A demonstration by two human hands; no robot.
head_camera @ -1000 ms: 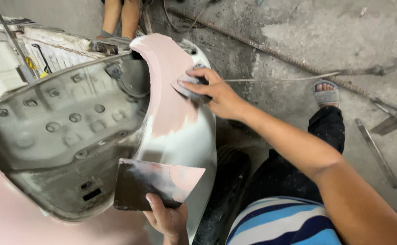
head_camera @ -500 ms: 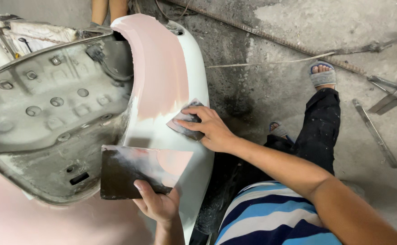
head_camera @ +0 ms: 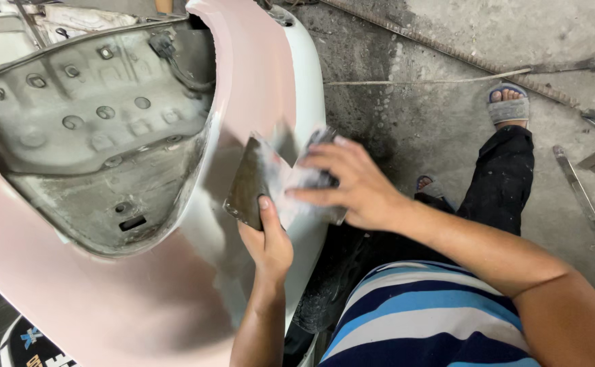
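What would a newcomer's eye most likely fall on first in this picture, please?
Probably the big pink-and-white body panel filling the left, its grey underside facing up. At centre, the left hand holds a dark flat board while the right hand presses a spreader onto it.

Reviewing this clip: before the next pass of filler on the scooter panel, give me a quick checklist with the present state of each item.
1. Left hand grips the dark mixing board by its lower edge: ok.
2. Right hand holds the spreader against the board: ok.
3. Filler loaded on the spreader: cannot tell, the fingers cover the blade.
4. Pink filler coat on the scooter body panel exposed and within reach: ok.
5. Spreader touching the panel: not ok, it rests on the board.
6. Floor beside the sandalled foot free of clutter: not ok, metal strips lie there.
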